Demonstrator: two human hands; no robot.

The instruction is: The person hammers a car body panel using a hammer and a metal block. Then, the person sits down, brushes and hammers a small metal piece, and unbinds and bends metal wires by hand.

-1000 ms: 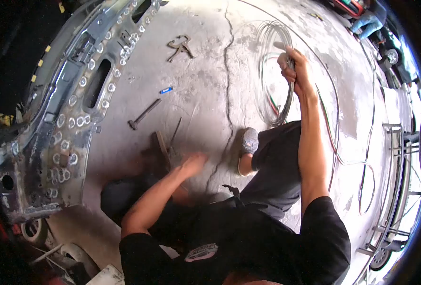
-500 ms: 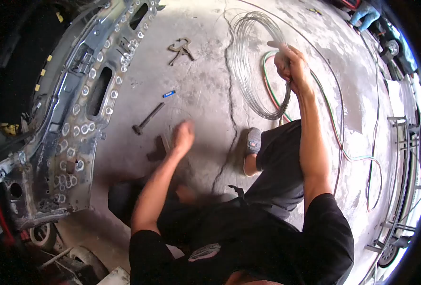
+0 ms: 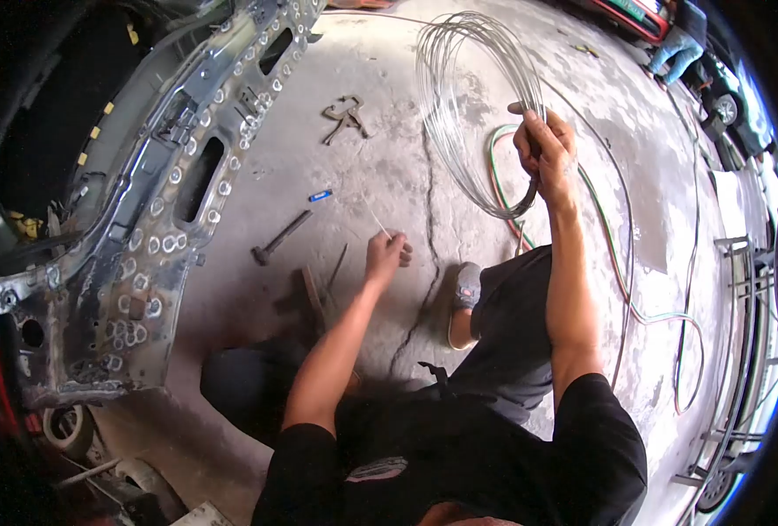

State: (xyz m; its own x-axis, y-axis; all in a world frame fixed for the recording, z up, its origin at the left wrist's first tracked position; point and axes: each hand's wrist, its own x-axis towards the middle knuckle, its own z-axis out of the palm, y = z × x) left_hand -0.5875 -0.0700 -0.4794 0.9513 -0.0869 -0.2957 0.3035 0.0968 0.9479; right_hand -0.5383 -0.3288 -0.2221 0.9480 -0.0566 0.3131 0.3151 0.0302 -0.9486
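Observation:
A large loose coil of thin metal wire hangs upright in my right hand, whose fingers are wrapped around its near side. My left hand is low over the concrete floor, fingers pinched on a thin pale length of wire that sticks out toward the upper left. Whether that length joins the coil cannot be made out. Left of this hand lie a hammer, a small blue object and a thin dark rod. Farther forward lie locking clamps.
A spot-welded car body panel stands along the left side. Red and green hoses run across the floor at right. My shoe is below the coil. A person in jeans stands at the far right near vehicles.
My left hand has moved right and a pale length of wire now shows at its fingers. The coil, still in my right hand, has swung up slightly and turned.

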